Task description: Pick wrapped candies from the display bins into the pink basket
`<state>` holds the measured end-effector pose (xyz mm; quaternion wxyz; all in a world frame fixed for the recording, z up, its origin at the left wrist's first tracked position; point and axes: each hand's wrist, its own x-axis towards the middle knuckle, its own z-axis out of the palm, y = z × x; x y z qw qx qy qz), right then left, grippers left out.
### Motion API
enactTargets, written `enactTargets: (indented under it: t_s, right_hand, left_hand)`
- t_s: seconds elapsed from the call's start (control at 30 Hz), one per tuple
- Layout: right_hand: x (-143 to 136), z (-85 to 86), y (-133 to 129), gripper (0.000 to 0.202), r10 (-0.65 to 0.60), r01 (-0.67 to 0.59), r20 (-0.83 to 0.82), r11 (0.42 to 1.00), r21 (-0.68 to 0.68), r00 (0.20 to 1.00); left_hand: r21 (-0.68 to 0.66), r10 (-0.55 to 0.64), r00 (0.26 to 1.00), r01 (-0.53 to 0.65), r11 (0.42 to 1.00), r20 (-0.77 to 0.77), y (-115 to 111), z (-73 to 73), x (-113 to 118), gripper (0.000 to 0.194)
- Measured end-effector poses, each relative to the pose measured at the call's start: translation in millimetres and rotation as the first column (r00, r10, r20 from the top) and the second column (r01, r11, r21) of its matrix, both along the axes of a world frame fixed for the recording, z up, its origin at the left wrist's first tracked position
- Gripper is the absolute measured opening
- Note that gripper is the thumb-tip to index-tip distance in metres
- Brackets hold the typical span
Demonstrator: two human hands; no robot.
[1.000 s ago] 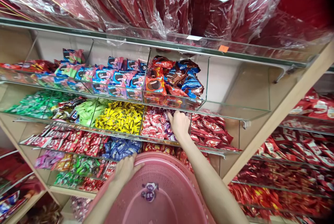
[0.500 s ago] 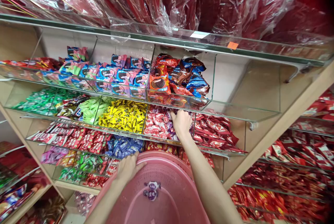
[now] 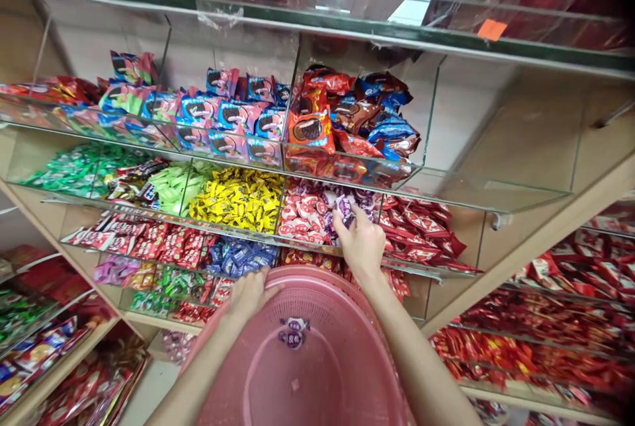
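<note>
My left hand [image 3: 251,292] is closed over the rim of a pink plastic basket [image 3: 317,287], its thumb along the inner edge. Two purple-and-white wrapped candies [image 3: 292,339] lie together near the far side of the basket's floor. Above the basket, my right hand [image 3: 364,246] is at the front of a glass shelf compartment. Between its thumb and forefinger it pinches a purple-and-white wrapped candy [image 3: 344,204]. Behind the fingers lie more purple-wrapped candies [image 3: 367,197], with red-and-white wrapped candies [image 3: 302,214] to their left.
Yellow-wrapped candies [image 3: 238,200] fill the compartment to the left; red packets [image 3: 421,227] lie to the right. Cookie packs [image 3: 312,129] sit on the glass shelf above. Its front glass edge [image 3: 347,178] runs just over my right hand. Blue-wrapped candies [image 3: 242,255] lie below.
My right hand has drawn back slightly from the candy compartment, and a purple-and-white candy now shows at its fingertips. My left hand stays on the rim. The camera view has shifted.
</note>
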<state>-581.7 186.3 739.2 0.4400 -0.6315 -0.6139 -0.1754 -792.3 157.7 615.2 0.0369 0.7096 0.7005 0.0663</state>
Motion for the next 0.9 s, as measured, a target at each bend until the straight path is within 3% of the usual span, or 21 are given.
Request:
enactTargets:
  t_s: [0.1, 0.17, 0.23, 0.3, 0.4, 0.53, 0.67, 0.9]
  right_hand:
    - [5.9, -21.2, -27.9, 0.043, 0.158, -0.158, 0.006, 0.987, 0.032, 0.987]
    - [8.2, -38.9, -45.1, 0.041, 0.316, -0.316, 0.005, 0.948, -0.035, 0.949]
    - [9.2, -58.6, -57.2, 0.038, 0.468, -0.460, -0.009, 0.865, -0.200, 0.884]
    - [9.3, -79.5, -62.5, 0.035, 0.584, -0.543, -0.022, 0.739, -0.399, 0.812]
    - [8.2, -110.0, -58.8, 0.030, 0.696, -0.541, 0.001, 0.559, -0.628, 0.718]
    - [3.5, -137.8, -43.2, 0.028, 0.791, -0.445, 0.091, 0.431, -0.785, 0.605]
    - [-4.0, -145.1, -27.7, 0.033, 0.826, -0.377, 0.132, 0.385, -0.842, 0.548]
    - [-10.8, -147.3, -21.5, 0.035, 0.810, -0.317, 0.199, 0.425, -0.848, 0.552]
  left_hand:
    - [-0.025, 0.008, 1.000, -0.008, 1.000, 0.000, 0.8, 1.6, 1.0, 0.061]
    - [-0.032, 0.010, 1.000, -0.010, 0.999, 0.013, 1.1, 1.1, 1.3, 0.061]
    - [-0.022, 0.014, 1.000, -0.013, 1.000, 0.019, 1.1, 0.0, 1.4, 0.062]
    - [-0.012, 0.018, 1.000, -0.018, 1.000, 0.011, 0.7, -0.6, 1.6, 0.062]
    - [-0.024, 0.015, 1.000, -0.015, 1.000, 0.002, -0.2, 0.9, 2.1, 0.063]
    - [-0.062, 0.016, 1.000, -0.015, 0.998, 0.016, -1.4, 5.3, 2.9, 0.066]
    - [-0.054, 0.017, 1.000, -0.017, 0.998, 0.013, -1.3, 5.6, 2.7, 0.065]
    - [-0.002, -0.002, 1.000, 0.002, 1.000, 0.012, 0.8, 0.3, 0.5, 0.063]
